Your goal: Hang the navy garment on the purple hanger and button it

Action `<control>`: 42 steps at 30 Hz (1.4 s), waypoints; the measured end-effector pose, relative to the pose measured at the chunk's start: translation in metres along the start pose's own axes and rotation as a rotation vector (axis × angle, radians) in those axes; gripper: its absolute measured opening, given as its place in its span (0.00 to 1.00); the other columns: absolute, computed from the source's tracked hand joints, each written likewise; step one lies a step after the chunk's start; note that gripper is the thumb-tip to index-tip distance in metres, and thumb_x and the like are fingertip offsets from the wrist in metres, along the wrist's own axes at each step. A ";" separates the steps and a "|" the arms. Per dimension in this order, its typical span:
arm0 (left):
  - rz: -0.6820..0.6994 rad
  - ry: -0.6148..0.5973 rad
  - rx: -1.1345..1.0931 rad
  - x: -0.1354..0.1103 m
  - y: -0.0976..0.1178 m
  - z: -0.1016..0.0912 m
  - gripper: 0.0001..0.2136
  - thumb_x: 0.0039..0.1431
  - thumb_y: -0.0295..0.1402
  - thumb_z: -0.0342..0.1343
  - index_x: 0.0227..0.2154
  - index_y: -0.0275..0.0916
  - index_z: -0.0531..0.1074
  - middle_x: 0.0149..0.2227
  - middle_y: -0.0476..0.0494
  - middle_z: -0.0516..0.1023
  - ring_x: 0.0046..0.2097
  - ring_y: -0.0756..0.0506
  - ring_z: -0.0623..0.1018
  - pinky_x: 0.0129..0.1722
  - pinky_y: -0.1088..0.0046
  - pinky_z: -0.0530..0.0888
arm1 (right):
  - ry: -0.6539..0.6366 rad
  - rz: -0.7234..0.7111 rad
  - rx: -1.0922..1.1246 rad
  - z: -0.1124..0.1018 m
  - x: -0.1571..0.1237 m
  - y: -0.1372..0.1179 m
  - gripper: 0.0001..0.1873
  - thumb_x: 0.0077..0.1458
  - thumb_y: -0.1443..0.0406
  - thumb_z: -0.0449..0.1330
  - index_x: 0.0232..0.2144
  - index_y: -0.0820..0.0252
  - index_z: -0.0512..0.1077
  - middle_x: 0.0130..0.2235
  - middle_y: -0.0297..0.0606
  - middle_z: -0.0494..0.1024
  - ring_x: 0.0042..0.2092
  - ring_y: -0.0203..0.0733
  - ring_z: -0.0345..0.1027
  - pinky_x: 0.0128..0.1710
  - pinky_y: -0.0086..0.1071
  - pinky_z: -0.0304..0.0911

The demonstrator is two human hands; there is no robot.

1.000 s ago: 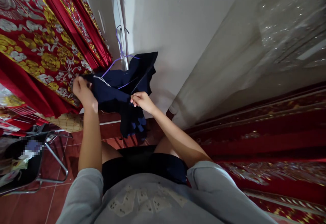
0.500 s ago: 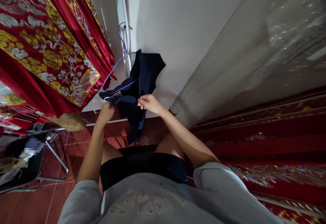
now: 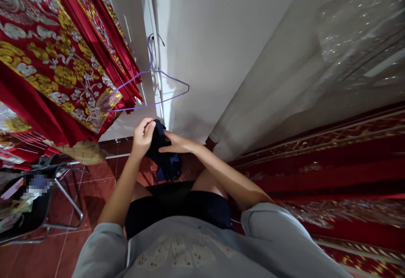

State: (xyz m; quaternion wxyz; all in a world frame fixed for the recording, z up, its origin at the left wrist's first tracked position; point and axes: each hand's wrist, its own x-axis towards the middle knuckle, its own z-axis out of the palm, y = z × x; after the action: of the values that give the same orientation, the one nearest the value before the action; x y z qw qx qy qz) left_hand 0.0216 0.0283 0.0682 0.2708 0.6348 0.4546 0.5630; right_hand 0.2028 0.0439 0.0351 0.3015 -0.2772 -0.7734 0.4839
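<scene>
A dark navy garment [image 3: 155, 147] hangs bunched from my left hand [image 3: 143, 138], its lower folds just above or on the floor tiles; I cannot tell which. The left fingers are closed on its upper edge. Against the cloth's right side is my right hand [image 3: 179, 144], thumb and fingers apart, touching the fabric without a visible grip. Above both hands, a purple wire hanger [image 3: 169, 98] hangs bare by its hook from a white metal frame [image 3: 152, 12]. What kind of garment it is does not show in the folds.
Red embroidered cloths [image 3: 69, 58] hang at the left. Below them is a black folding chair [image 3: 41, 214] with items on its seat. A clear plastic sheet [image 3: 284, 71] and red cloth with gold trim [image 3: 332, 164] line the right side. A pale wall [image 3: 221, 37] stands ahead.
The garment has come off the purple hanger and moved down towards me, bunched in my left hand. My right hand has lowered slightly and its fingers have spread.
</scene>
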 end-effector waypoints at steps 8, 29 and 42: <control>-0.054 -0.298 0.095 -0.017 -0.003 -0.015 0.20 0.71 0.49 0.48 0.52 0.41 0.73 0.47 0.39 0.81 0.50 0.40 0.79 0.53 0.63 0.74 | 0.155 -0.091 -0.060 -0.025 0.018 -0.049 0.08 0.54 0.68 0.56 0.34 0.60 0.75 0.35 0.36 0.78 0.39 0.42 0.71 0.46 0.36 0.69; 0.008 -0.222 0.418 0.051 -0.028 -0.123 0.09 0.51 0.33 0.61 0.18 0.39 0.75 0.24 0.47 0.70 0.30 0.46 0.70 0.40 0.68 0.70 | 0.671 0.108 -0.348 -0.094 0.049 -0.014 0.21 0.53 0.62 0.59 0.14 0.55 0.54 0.18 0.31 0.55 0.24 0.34 0.52 0.25 0.33 0.53; 0.198 -0.120 0.257 0.110 0.025 -0.078 0.07 0.57 0.31 0.62 0.38 0.40 0.76 0.33 0.47 0.77 0.38 0.45 0.76 0.46 0.70 0.72 | 0.609 -0.010 -0.258 -0.086 0.047 -0.006 0.05 0.58 0.66 0.55 0.33 0.59 0.72 0.37 0.40 0.79 0.41 0.44 0.73 0.46 0.36 0.68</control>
State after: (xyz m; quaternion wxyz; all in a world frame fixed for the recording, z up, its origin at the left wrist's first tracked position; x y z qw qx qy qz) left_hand -0.0515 0.1009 0.1582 0.1571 0.7384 0.4412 0.4852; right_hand 0.2338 0.1252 0.0801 0.4837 -0.4412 -0.7039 0.2755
